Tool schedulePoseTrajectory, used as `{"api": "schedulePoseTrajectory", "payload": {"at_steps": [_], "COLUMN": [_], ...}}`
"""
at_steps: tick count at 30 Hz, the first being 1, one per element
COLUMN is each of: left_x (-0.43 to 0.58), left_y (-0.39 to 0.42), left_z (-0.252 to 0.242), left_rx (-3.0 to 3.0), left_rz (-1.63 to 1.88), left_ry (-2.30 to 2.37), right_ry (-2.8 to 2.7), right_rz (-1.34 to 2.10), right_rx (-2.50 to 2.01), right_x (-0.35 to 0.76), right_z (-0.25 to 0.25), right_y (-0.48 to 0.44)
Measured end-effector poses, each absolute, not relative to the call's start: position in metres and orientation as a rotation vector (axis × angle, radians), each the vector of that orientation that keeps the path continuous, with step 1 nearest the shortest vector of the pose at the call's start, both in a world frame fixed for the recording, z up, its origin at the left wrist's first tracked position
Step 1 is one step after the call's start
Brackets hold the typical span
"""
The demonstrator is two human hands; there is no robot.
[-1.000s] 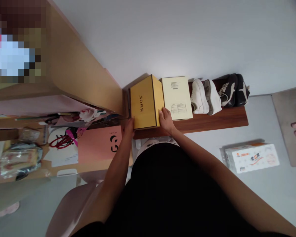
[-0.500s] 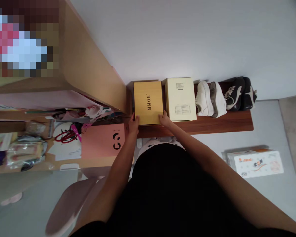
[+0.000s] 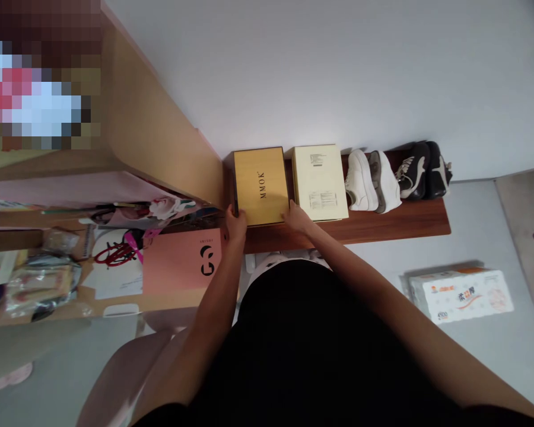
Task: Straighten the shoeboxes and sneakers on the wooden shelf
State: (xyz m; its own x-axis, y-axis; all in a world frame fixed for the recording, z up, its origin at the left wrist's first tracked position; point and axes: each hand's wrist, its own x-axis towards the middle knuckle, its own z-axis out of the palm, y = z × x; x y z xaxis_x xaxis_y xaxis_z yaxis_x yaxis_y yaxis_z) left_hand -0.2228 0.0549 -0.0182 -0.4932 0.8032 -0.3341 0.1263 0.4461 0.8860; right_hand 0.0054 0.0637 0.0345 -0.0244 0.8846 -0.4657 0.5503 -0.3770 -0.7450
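A gold shoebox [image 3: 260,187] lettered MMOK rests at the left end of a dark wooden shelf [image 3: 396,222] along the wall. My left hand [image 3: 236,222] grips its near left corner, thumb on the lid. At the near right corner my right hand [image 3: 297,217] closes on the box's side, its fingers partly hidden between this box and its neighbour. Just right of it stands a cream shoebox [image 3: 320,181] with small printed labels. Beyond that come white sneakers [image 3: 362,181] and a pair of black shoes [image 3: 420,172] in a row.
To the left, a desk [image 3: 160,301] holds a pink box [image 3: 173,261], red cords and plastic bags. A wooden side panel [image 3: 169,136] rises beside the gold shoebox. A wrapped tissue pack [image 3: 465,295] lies on the floor at right; a chair [image 3: 120,379] stands lower left.
The whole view has shifted, so the shelf and its boxes appear slightly further left. Both hands keep hold of the gold shoebox, which stays in its place beside the cream one.
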Motion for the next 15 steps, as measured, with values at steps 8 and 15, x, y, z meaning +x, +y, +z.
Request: {"api": "schedulePoseTrajectory", "payload": {"at_steps": [8, 15], "left_x": [-0.146, -0.045], "left_y": [0.057, 0.063], "left_z": [0.025, 0.011], "left_rx": [0.928, 0.781], "left_rz": [1.102, 0.943], "left_ry": [1.684, 1.471], "right_ry": [-1.072, -0.984], "right_rz": [1.113, 1.127], "right_rx": [-2.054, -2.163], "right_x": [0.122, 0.19], "right_z": [0.071, 0.052], "right_y": [0.038, 0.039]}}
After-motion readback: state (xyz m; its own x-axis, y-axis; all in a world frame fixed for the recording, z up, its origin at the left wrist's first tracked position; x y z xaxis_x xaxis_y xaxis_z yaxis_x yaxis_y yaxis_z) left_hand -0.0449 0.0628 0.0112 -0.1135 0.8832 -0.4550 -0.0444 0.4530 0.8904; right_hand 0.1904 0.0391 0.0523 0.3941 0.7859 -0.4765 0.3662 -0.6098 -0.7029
